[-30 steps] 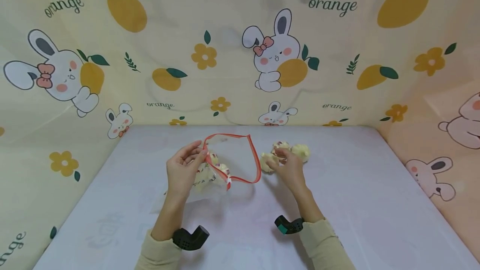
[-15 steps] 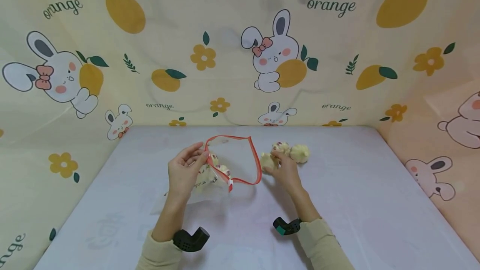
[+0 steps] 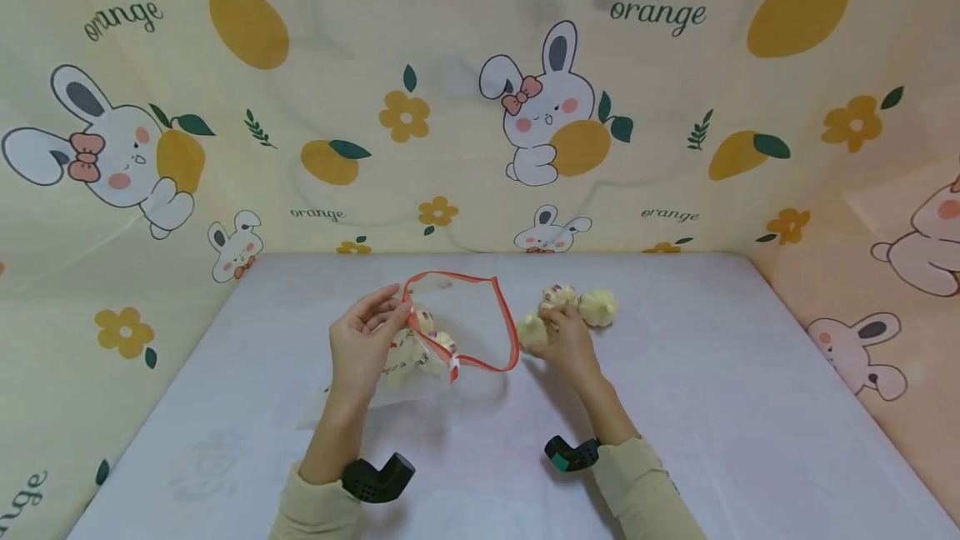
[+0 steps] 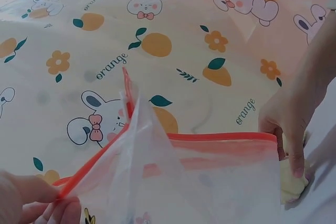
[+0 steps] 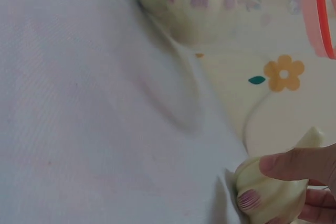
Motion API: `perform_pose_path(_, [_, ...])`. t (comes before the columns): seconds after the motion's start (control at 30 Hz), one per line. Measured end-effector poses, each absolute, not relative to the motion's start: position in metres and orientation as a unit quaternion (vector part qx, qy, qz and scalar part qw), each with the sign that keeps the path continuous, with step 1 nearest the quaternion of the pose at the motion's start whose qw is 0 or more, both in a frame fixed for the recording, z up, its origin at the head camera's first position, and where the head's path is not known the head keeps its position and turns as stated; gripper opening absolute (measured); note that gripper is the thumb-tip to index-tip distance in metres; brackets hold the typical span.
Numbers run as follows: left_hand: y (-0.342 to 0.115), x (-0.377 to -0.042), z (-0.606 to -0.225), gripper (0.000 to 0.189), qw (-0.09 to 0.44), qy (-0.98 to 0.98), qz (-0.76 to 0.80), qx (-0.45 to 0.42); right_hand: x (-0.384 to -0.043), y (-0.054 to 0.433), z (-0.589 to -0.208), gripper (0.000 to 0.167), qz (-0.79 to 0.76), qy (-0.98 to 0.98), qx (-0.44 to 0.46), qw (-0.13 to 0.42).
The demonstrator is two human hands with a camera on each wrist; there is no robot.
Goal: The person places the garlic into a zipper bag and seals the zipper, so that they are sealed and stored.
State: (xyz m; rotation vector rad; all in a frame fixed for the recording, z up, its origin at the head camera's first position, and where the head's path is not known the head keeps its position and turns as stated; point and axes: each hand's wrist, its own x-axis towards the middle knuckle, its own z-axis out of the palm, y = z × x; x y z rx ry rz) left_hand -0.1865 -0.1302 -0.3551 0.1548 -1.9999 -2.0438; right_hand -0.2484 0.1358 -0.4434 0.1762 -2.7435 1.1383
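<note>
Garlic [image 5: 273, 188] on table [image 3: 720, 390], rabbit-print backdrop [image 3: 465, 73]

Bag [image 4: 231, 182] set on table [image 3: 472, 473] before backdrop [image 3: 457, 161]; bulbs [image 3: 443, 341] contained within, count unclear. Left hand [image 3: 365, 338] placed at bag's left edge. Right of bag: near bulb [image 3: 532, 330] clasped by right hand [image 3: 572, 346], middle bulb [image 3: 559, 296] behind, end bulb [image 3: 598, 307] rightmost.
</note>
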Motion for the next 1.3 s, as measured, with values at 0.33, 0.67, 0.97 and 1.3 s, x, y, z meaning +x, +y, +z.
perform_pose_path(0.33, [-0.13, -0.187, -0.355, 0.032, 0.139, -0.695, -0.704, 0.055, -0.25, 0.137, -0.45, 0.053, 0.396, -0.911, 0.075, 0.091])
perform_pose_path(0.67, [-0.129, -0.187, -0.354, 0.032, 0.14, -0.689, -0.709, 0.053, -0.252, 0.139, -0.454, 0.056, 0.428, -0.898, 0.075, 0.068])
perform_pose_path(0.97, [-0.129, -0.187, -0.354, 0.032, 0.135, -0.692, -0.706, 0.062, -0.252, 0.139, -0.456, 0.054, 0.442, -0.89, 0.081, 0.074])
perform_pose_path(1.3, [-0.13, -0.187, -0.355, 0.033, 0.137, -0.691, -0.707, 0.061, -0.253, 0.141, -0.456, 0.057, 0.462, -0.883, 0.063, 0.062])
